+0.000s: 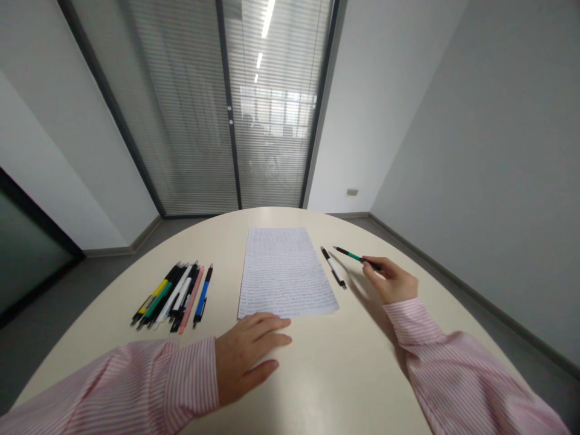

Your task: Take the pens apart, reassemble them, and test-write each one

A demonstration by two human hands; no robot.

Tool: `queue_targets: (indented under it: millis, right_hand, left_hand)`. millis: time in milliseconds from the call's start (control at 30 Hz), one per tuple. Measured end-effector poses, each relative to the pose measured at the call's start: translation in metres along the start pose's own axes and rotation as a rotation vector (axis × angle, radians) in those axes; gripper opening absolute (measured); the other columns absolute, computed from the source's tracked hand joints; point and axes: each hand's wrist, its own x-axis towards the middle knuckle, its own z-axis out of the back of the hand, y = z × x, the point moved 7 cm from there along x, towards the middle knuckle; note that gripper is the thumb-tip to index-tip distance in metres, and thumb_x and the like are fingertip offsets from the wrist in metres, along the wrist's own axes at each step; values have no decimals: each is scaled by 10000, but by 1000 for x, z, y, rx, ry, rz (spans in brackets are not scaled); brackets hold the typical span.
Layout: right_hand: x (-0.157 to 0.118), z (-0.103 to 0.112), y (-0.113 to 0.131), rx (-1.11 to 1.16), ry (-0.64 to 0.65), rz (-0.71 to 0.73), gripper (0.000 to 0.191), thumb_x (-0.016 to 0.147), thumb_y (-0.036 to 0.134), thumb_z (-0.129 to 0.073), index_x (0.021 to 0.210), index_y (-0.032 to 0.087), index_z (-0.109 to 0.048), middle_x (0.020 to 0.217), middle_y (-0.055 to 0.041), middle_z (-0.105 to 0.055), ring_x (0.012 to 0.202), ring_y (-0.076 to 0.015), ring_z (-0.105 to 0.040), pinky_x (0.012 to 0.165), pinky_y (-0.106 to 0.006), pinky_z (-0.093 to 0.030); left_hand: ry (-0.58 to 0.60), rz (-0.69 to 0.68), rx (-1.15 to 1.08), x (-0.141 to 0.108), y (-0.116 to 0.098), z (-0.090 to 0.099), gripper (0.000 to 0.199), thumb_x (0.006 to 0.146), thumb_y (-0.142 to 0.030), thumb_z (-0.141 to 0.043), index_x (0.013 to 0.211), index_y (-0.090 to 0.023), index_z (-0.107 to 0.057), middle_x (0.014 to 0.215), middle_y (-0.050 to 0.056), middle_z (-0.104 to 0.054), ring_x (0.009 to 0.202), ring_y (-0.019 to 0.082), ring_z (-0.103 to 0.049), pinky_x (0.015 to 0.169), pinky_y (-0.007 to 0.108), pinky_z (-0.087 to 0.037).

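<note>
narrow gap between pens (172, 296), paper (286, 272)

Bright, even indoor light; strip ceiling lights (267, 18) glare white in the far glass door (231, 121); a soft shadow (362, 299) falls on the table (290, 220) beside the right hand (390, 281); wide-angle distortion bends the left and right edges; nothing looks badly blurred.

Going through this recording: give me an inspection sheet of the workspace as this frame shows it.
surface: rounded cream table
job's things: written sheet lying flat; green-and-black pen held in the right hand; black-and-white pen lying beside the sheet
clutter: row of mixed pens left of the sheet
hands: left hand flat on the table at the sheet's near edge; right hand gripping the green-and-black pen
cables: nothing seen
surroundings: glass partition with blinds; grey walls; wall plate
</note>
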Motion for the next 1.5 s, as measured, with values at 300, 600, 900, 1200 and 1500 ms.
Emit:
queue_targets:
  millis: [300,600,900,1200,1500]
  right_hand:
    - [-10,-38,-3,-414,315,218,257,711,341,-561,839,188,-724,738,-61,-715,600,-209,-648,573,-309,-495]
    - [-21,-49,7,-305,424,356,303,801,233,-426,892,161,-706,915,-83,-694,745,-194,-653,690,-303,-521]
    - [-53,-29,89,-103,343,629,136,851,199,-456,776,169,-567,682,-50,-537,653,-178,-504,624,-305,-421]
    - [-148,-66,137,-94,862,875,166,857,201,-405,738,183,-518,670,-26,-554,626,-156,-480,568,-289,-335]
    - [-143,-67,134,-71,896,887,177,856,215,-410,695,195,-482,653,-19,-546,606,-145,-472,554,-283,-323]
  left_hand:
    - [-6,11,9,0,0,-1,315,899,-253,-423,1202,-200,-491,1292,92,-517,1185,235,-434,1006,416,-377]
    - [13,11,12,0,2,-3,320,896,-249,-434,1208,-196,-485,1301,92,-510,1195,231,-426,1018,413,-367]
    - [38,20,25,1,3,-2,333,891,-240,-433,1217,-195,-484,1319,92,-495,1202,236,-416,1027,416,-360]
    - [17,41,55,4,1,1,318,895,-262,-433,1197,-192,-505,1295,99,-514,1190,239,-446,1022,427,-385]
    - [-232,-63,287,6,-9,30,273,898,-131,-391,1111,-139,-561,1117,96,-632,1017,180,-584,879,306,-496]
